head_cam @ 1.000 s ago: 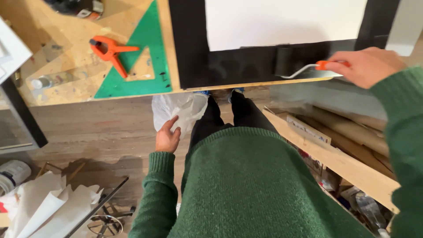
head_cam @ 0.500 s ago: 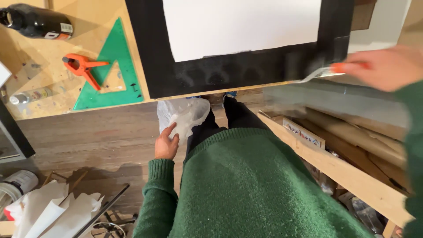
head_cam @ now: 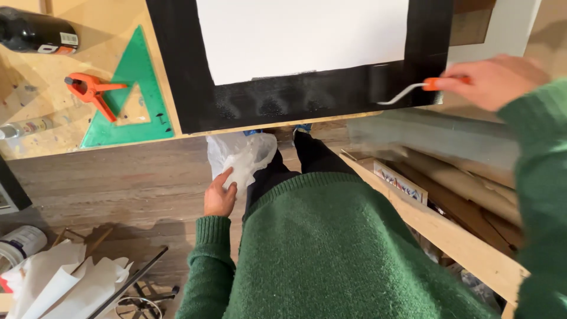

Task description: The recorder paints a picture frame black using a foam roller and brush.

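The right hand (head_cam: 493, 80) is closed around the orange handle of a small paint roller (head_cam: 407, 90), and the roller's head lies on the black painted border of a white panel (head_cam: 301, 35), at the lower right corner of it. The roller head is dark and hard to separate from the black paint. The panel lies flat on a plywood worktop (head_cam: 35, 124) with many small paint spots on it. The left hand (head_cam: 220, 195) hangs low beside the person's leg, with loosely open fingers that touch a white plastic bag (head_cam: 239, 155); I cannot tell if it really grips the bag. On the worktop, left of the panel, a green triangle ruler (head_cam: 133, 88) lies flat, and an orange spring clamp (head_cam: 88, 90) rests partly over its left edge. A black bottle (head_cam: 35, 32) lies on its side near the top left corner, and a small clear bottle (head_cam: 23, 127) lies near the worktop's front edge. The floor (head_cam: 106, 183) is of brown wooden boards. At the lower left, crumpled white paper (head_cam: 59, 280) lies near a white tub (head_cam: 20, 242). To the right, under the worktop, long wooden boards (head_cam: 449, 230) and cardboard rolls (head_cam: 466, 183) are stored.
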